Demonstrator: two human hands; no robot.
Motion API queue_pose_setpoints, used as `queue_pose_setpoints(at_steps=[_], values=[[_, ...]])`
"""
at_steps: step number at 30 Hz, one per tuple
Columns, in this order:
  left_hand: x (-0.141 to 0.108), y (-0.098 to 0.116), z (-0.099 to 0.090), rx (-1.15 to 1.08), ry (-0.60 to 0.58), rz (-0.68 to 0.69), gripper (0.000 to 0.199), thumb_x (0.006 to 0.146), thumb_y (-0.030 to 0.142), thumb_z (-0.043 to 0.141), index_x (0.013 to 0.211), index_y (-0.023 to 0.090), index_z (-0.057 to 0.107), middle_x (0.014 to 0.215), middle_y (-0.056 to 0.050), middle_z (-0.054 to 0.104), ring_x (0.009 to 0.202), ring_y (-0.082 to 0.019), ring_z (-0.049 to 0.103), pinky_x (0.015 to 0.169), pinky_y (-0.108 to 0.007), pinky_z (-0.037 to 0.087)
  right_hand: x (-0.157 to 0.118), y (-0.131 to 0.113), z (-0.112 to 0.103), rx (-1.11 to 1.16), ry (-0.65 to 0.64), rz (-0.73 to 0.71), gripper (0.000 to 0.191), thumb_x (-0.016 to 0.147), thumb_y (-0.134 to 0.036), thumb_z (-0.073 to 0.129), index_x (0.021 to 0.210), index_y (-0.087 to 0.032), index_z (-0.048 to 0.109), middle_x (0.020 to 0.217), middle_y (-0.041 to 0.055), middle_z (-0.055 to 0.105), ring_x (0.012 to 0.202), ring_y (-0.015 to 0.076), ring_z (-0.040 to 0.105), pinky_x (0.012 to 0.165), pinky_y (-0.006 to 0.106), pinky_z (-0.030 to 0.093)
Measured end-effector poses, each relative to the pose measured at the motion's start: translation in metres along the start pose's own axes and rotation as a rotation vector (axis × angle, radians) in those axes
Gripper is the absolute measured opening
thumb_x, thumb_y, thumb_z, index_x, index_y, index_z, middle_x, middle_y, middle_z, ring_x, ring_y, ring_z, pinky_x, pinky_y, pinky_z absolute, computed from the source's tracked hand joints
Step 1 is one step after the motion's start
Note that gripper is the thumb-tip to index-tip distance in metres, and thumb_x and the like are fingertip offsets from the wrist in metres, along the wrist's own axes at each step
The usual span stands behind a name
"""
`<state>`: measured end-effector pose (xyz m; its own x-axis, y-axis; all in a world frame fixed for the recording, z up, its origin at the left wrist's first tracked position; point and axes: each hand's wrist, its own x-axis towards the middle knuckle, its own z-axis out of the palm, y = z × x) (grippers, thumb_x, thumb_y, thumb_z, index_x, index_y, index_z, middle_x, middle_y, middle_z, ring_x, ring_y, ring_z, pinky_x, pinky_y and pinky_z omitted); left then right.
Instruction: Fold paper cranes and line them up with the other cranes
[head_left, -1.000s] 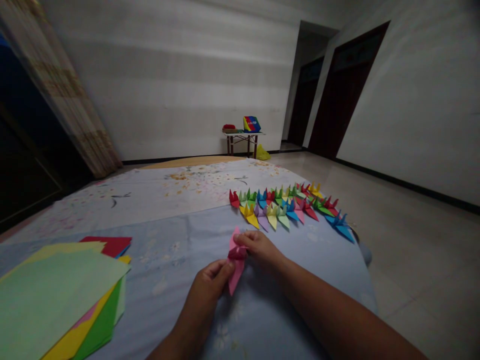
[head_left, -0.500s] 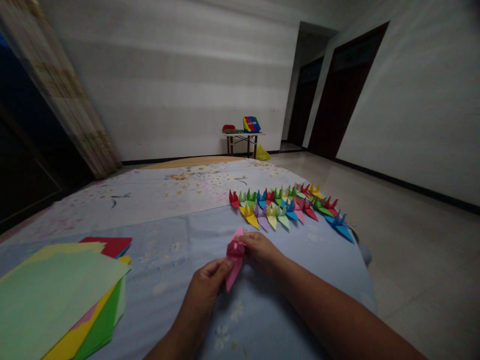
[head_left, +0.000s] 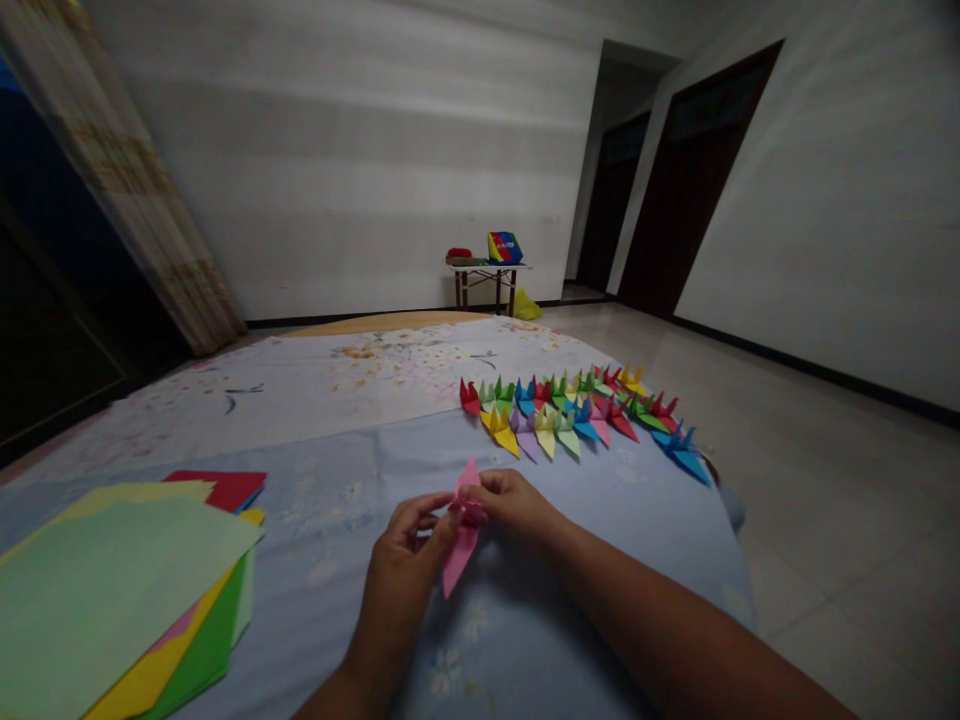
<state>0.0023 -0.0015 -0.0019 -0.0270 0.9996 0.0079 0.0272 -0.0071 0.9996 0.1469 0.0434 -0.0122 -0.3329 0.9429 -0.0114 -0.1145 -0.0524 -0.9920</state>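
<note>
A pink folded paper, long and pointed at both ends, is held just above the blue cloth. My left hand pinches its middle from the left, thumb on top and fingers behind. From the right, my right hand grips the same middle part between thumb and forefinger. The fingertips of both hands nearly meet there and hide some of the folds. Beyond my right hand stand several folded paper cranes in rows, in red, yellow, green, blue, purple and pink.
A stack of coloured paper sheets lies at the left, pale green on top. Blue and floral cloths cover the round table. Against the far wall stands a small table with a colourful box; a yellow bag is beside it.
The left hand has moved up along the pink paper to its middle, its fingers lifting. The paper has shifted slightly down and left, and its lower point shows more.
</note>
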Motion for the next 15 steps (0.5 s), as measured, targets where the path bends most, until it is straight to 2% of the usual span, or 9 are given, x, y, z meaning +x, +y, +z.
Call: queue_pose_setpoints(at_steps=[3,9,15], values=[[-0.0019,0.0037,0.0008,-0.009,0.022,-0.014,0.035,0.064,0.045,0.068,0.083,0.017,0.065,0.078,-0.004,0.069,0.067,-0.018,0.062,0.063,-0.026,0.047,0.0009,0.0051,-0.0002,0.003,-0.033,-0.014,0.042,0.066,-0.052,0.063,0.057,-0.013,0.054,0.05,-0.0039,0.048,0.046,0.0054,0.037,0.048,0.02,0.026],[-0.0037,0.0098,0.0038,-0.057,0.088,-0.003,0.031,0.064,0.043,0.069,0.079,0.016,0.066,0.073,-0.003,0.069,0.072,-0.018,0.062,0.069,-0.025,0.046,-0.0006,0.0028,-0.0014,-0.025,-0.034,-0.065,0.043,0.069,-0.055,0.061,0.059,-0.013,0.053,0.052,-0.0043,0.046,0.048,0.0055,0.036,0.049,0.02,0.026],[-0.0032,0.0084,0.004,-0.105,0.052,-0.03,0.033,0.065,0.044,0.068,0.081,0.015,0.065,0.071,-0.002,0.068,0.07,-0.017,0.062,0.066,-0.025,0.047,-0.0018,-0.0005,-0.001,-0.027,-0.028,-0.063,0.046,0.066,-0.057,0.061,0.058,-0.013,0.051,0.052,-0.0042,0.045,0.048,0.0057,0.035,0.051,0.021,0.027]])
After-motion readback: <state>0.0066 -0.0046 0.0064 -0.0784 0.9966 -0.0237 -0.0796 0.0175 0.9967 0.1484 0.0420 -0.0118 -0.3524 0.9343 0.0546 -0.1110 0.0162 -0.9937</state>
